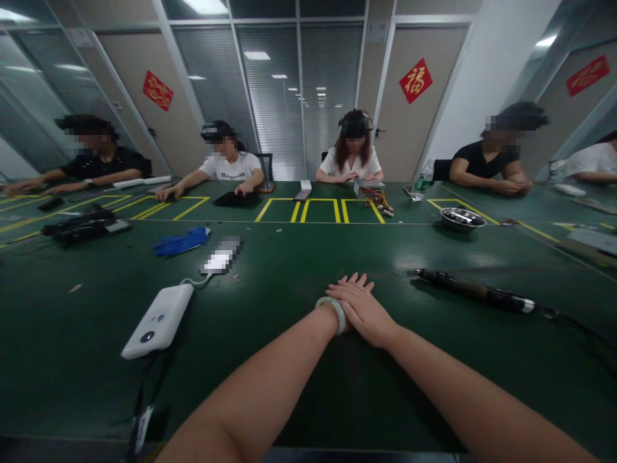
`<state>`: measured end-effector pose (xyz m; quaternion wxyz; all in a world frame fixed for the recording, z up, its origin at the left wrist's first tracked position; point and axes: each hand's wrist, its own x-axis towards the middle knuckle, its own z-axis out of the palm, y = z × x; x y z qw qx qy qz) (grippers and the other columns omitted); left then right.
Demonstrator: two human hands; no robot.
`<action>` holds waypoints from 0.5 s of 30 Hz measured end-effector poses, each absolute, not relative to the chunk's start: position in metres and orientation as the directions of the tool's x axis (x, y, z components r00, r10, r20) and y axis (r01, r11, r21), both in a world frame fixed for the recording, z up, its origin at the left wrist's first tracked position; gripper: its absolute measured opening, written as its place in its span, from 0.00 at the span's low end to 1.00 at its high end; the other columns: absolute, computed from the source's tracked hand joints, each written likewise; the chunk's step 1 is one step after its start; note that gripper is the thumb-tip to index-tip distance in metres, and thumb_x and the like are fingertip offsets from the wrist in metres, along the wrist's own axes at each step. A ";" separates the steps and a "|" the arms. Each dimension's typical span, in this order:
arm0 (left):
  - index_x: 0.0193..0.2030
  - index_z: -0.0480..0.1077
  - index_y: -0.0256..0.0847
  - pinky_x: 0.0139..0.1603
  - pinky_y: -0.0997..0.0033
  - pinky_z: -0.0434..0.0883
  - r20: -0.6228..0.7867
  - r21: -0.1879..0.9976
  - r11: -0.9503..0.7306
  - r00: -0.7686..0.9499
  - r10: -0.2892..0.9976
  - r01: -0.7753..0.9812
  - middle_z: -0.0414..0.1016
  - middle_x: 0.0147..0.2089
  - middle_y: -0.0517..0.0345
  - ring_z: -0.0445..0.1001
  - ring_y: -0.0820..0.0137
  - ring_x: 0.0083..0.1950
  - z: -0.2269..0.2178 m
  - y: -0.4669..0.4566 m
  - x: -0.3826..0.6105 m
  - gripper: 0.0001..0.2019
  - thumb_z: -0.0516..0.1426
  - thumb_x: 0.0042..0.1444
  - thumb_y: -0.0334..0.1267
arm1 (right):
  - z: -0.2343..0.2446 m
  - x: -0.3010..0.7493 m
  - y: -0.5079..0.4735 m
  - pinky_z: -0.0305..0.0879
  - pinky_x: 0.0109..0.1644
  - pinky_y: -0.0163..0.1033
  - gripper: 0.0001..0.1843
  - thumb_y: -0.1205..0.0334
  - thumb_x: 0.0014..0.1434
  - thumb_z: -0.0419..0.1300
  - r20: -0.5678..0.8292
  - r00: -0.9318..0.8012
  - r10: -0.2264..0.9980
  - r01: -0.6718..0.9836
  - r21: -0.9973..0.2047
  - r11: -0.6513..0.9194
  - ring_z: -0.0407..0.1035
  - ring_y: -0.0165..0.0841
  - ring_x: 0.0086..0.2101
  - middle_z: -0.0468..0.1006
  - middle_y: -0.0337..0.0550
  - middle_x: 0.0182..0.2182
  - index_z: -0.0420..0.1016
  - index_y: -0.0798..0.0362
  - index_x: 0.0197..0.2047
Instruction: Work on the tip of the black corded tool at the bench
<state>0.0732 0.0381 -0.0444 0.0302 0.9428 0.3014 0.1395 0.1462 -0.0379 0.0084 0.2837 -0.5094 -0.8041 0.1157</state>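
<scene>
My right hand (362, 310) lies flat on top of my left hand (354, 281), both resting on the green table (289, 270) in front of me. Fingers of both are stretched out and hold nothing. Only the fingertips of my left hand show past the right hand. A pale jade bangle (336, 313) circles my left wrist. A dark soldering-iron-like tool (475, 292) with a cable lies to the right of my hands. A white power bank (159, 319) lies to the left, its cable running to a blurred device (222, 257).
A blue glove (183, 242) and black items (84, 226) lie at the left. A metal bowl (463, 218) and a water bottle (423, 180) stand at the right. Several people sit along the far edge and the sides, behind yellow marking lines (318, 209).
</scene>
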 end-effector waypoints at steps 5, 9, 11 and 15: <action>0.68 0.53 0.43 0.69 0.51 0.48 0.162 0.129 -0.882 0.868 0.469 0.453 0.51 0.70 0.58 0.45 0.50 0.70 -0.032 0.036 0.062 0.29 0.50 0.59 0.42 | 0.014 0.156 -0.038 0.46 0.67 0.48 0.23 0.56 0.67 0.43 0.330 -0.310 0.892 0.825 -0.372 0.425 0.51 0.37 0.62 0.60 0.38 0.63 0.61 0.45 0.63; 0.70 0.45 0.41 0.69 0.51 0.45 0.114 0.172 -0.894 0.893 0.435 0.413 0.41 0.73 0.52 0.39 0.56 0.72 -0.018 0.037 0.049 0.30 0.39 0.65 0.51 | 0.018 0.221 -0.039 0.44 0.67 0.49 0.25 0.54 0.68 0.42 0.472 -0.032 0.881 0.974 -0.185 0.134 0.47 0.39 0.64 0.55 0.41 0.65 0.59 0.47 0.65; 0.70 0.44 0.44 0.69 0.51 0.44 0.079 0.216 -0.883 0.894 0.441 0.416 0.38 0.73 0.55 0.37 0.59 0.72 -0.012 0.037 0.046 0.30 0.35 0.66 0.54 | 0.015 0.278 -0.052 0.43 0.67 0.51 0.26 0.52 0.68 0.39 0.580 0.188 0.792 0.981 -0.146 -0.125 0.46 0.41 0.64 0.55 0.46 0.65 0.61 0.51 0.63; 0.70 0.43 0.45 0.69 0.52 0.41 0.025 0.260 -0.872 0.900 0.435 0.414 0.36 0.73 0.56 0.35 0.61 0.72 -0.005 0.037 0.045 0.30 0.35 0.66 0.55 | -0.006 0.407 -0.107 0.49 0.61 0.59 0.33 0.48 0.66 0.33 0.650 0.584 0.486 0.768 -0.247 -0.591 0.50 0.48 0.62 0.60 0.58 0.60 0.66 0.55 0.59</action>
